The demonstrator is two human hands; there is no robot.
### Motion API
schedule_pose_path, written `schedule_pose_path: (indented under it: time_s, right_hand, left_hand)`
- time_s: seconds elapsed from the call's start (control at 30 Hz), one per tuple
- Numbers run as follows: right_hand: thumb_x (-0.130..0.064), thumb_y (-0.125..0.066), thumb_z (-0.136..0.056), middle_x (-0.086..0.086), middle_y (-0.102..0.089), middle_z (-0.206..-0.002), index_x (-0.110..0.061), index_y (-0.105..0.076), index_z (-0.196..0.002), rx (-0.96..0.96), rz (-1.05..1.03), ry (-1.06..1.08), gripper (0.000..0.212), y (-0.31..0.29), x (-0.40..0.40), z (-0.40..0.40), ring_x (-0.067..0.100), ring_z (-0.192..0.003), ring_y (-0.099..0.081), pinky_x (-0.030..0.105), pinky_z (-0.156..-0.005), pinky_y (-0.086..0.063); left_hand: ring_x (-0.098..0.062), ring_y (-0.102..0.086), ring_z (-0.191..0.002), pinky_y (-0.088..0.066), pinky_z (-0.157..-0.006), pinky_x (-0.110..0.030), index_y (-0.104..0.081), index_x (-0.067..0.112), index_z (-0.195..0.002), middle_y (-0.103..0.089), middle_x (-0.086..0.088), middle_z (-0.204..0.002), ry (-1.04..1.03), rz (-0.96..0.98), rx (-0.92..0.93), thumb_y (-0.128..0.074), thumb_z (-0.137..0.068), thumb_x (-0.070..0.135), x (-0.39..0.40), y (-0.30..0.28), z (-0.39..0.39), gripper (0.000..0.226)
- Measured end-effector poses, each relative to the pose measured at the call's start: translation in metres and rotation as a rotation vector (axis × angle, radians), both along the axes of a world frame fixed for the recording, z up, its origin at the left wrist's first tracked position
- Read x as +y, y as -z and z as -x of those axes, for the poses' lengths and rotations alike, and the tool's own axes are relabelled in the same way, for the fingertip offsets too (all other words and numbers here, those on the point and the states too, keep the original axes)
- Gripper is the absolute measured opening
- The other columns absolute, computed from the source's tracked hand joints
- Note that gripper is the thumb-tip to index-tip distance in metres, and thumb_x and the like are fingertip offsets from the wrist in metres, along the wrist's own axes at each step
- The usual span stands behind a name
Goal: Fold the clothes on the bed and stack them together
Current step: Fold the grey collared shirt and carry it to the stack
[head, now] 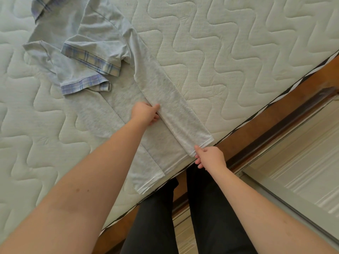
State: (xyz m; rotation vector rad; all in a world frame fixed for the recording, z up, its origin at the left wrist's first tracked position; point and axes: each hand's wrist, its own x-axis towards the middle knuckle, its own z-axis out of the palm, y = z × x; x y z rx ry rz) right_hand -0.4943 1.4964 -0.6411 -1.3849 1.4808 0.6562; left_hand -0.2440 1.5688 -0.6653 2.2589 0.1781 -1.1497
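Pinching folded edge of grey shirt (128, 99), left hand (145, 113) sits mid-shirt, thumb on top, fingers tucked under fold. Right hand (209, 157) grips shirt's hem corner at near edge of bed (229, 52). Shirt lies flat on quilted mattress, right side folded over into long narrow panel, hem reaching bed's near edge. Plaid-trimmed sleeves (90, 60) lie crumpled over upper shirt, collar toward far side. Dark trousers (211, 208) beside bed frame, below hem.
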Motion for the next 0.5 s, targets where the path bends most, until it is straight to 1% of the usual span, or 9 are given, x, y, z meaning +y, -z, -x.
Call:
schedule_pose_path:
  time_s: [0.03, 0.1, 0.17, 0.23, 0.33, 0.43, 0.5]
  right_hand:
    - [-0.048, -0.052, -0.097, -0.005, -0.071, -0.063, -0.016, -0.070, -0.078, -0.015, 0.009, -0.037, 0.041, -0.002, 0.000, -0.004, 0.006, -0.049, -0.063, 0.025, -0.056, -0.045]
    - [-0.043, -0.052, -0.097, -0.004, -0.071, -0.068, -0.018, -0.068, -0.084, -0.084, 0.034, -0.082, 0.033, -0.007, 0.001, -0.013, 0.005, -0.053, -0.065, 0.023, -0.057, -0.047]
    - [-0.037, -0.054, -0.097, -0.005, -0.071, -0.076, -0.022, -0.065, -0.091, -0.170, 0.060, -0.119, 0.020, -0.014, 0.002, -0.026, 0.006, -0.064, -0.067, 0.021, -0.059, -0.047]
    - [-0.033, -0.056, -0.096, -0.008, -0.070, -0.083, -0.028, -0.063, -0.091, -0.235, 0.071, -0.181, 0.010, -0.021, 0.002, -0.040, 0.006, -0.074, -0.067, 0.019, -0.059, -0.044]
    - [-0.028, -0.054, -0.098, -0.011, -0.070, -0.090, -0.030, -0.062, -0.093, -0.282, 0.059, -0.240, 0.010, -0.023, -0.001, -0.061, 0.006, -0.085, -0.066, 0.021, -0.067, -0.047]
    - [-0.020, -0.051, -0.098, -0.014, -0.068, -0.093, -0.033, -0.062, -0.094, -0.346, 0.105, -0.288, 0.018, -0.017, -0.009, -0.083, 0.009, -0.090, -0.066, 0.023, -0.075, -0.049]
    - [-0.016, -0.050, -0.098, -0.014, -0.068, -0.093, -0.036, -0.062, -0.091, -0.394, 0.114, -0.265, 0.025, -0.008, -0.018, -0.099, 0.010, -0.092, -0.066, 0.026, -0.080, -0.051]
  left_hand:
    - [-0.011, -0.066, -0.050, -0.057, -0.054, -0.027, -0.062, 0.014, -0.075, -0.073, -0.005, -0.068, 0.042, -0.018, -0.025, -0.066, -0.091, 0.038, 0.002, 0.001, -0.005, 0.029]
    - [-0.010, -0.066, -0.053, -0.057, -0.058, -0.027, -0.060, 0.017, -0.078, -0.070, -0.001, -0.069, 0.039, 0.019, -0.082, -0.064, -0.093, 0.037, 0.008, 0.002, -0.016, 0.025]
    - [-0.010, -0.064, -0.059, -0.057, -0.066, -0.028, -0.060, 0.018, -0.082, -0.070, -0.001, -0.076, -0.035, 0.119, -0.061, -0.062, -0.095, 0.029, 0.014, 0.000, -0.025, 0.017]
    - [-0.011, -0.063, -0.063, -0.055, -0.070, -0.028, -0.062, 0.014, -0.090, -0.069, -0.004, -0.085, -0.140, 0.207, -0.002, -0.056, -0.099, 0.022, 0.023, -0.006, -0.030, 0.013]
    - [-0.013, -0.064, -0.068, -0.053, -0.069, -0.025, -0.060, 0.006, -0.106, -0.067, -0.010, -0.096, -0.264, 0.271, 0.069, -0.043, -0.104, 0.015, 0.037, -0.019, -0.037, 0.019]
    - [-0.015, -0.065, -0.074, -0.054, -0.073, -0.026, -0.058, 0.005, -0.109, -0.066, -0.014, -0.103, -0.388, 0.325, 0.143, -0.035, -0.105, 0.013, 0.045, -0.026, -0.043, 0.024]
    - [-0.016, -0.065, -0.077, -0.055, -0.077, -0.027, -0.058, 0.005, -0.111, -0.066, -0.014, -0.106, -0.436, 0.348, 0.172, -0.035, -0.106, 0.015, 0.042, -0.025, -0.049, 0.026]
